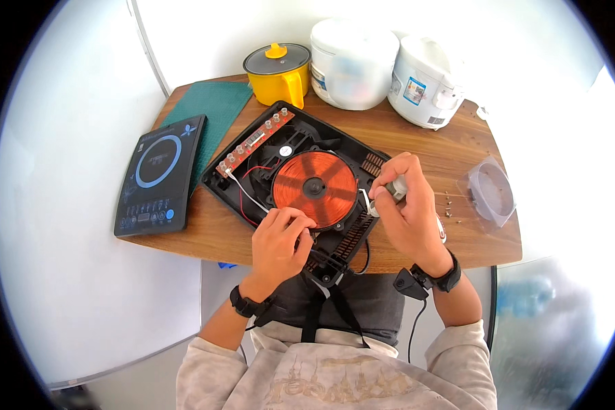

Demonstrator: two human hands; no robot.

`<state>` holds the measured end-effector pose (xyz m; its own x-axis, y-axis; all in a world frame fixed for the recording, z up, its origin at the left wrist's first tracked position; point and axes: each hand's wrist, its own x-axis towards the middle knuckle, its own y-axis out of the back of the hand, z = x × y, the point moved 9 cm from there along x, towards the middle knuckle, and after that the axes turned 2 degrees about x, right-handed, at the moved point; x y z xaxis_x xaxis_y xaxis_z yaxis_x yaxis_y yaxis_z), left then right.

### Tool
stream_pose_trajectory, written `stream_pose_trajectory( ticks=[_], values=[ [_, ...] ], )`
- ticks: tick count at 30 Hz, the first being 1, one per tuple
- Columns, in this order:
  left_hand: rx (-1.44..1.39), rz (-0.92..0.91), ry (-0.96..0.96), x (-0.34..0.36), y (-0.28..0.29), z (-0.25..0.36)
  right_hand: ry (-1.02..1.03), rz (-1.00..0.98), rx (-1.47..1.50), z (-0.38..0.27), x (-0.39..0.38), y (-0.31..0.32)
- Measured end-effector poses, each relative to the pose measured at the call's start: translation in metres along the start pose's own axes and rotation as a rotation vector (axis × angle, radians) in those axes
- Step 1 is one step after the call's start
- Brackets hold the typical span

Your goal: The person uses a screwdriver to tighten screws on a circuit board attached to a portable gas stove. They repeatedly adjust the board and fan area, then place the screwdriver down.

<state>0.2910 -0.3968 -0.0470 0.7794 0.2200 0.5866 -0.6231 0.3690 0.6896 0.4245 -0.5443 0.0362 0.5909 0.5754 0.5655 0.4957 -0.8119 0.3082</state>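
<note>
An opened induction cooker base [342,140] lies tilted across the table, its round copper coil [314,189] facing up. At the coil's near edge is my left hand [279,242], its fingers bent and pressed against the rim; what lies under the fingertips is hidden. My right hand [410,205] is closed over the base's right side, around a small pale grey, tube-like thing [397,187] that the fingers mostly cover. Beside its fingertips a short white wire [365,201] sticks up near the coil. White and red wires run from a red circuit board [256,140] towards the coil.
A black cooktop panel [158,171] rests on a green mat [212,102] at the left. A yellow lidded pot [270,83] and two white rice cookers [352,65] [424,82] stand at the back. Small screws [448,213] and a clear plastic ring-shaped piece [490,191] lie at the right.
</note>
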Motion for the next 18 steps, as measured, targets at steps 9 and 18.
stream_pose_trajectory(
  ticks=[9, 18],
  values=[
    [-0.021, -0.096, 0.005, 0.01, -0.003, -0.02, -0.082, -0.095, 0.027, 0.014, 0.0, -0.018],
    [-0.087, -0.294, -0.069, 0.033, -0.012, 0.007, -0.097, -0.27, -0.289, 0.006, -0.001, -0.01]
  ],
)
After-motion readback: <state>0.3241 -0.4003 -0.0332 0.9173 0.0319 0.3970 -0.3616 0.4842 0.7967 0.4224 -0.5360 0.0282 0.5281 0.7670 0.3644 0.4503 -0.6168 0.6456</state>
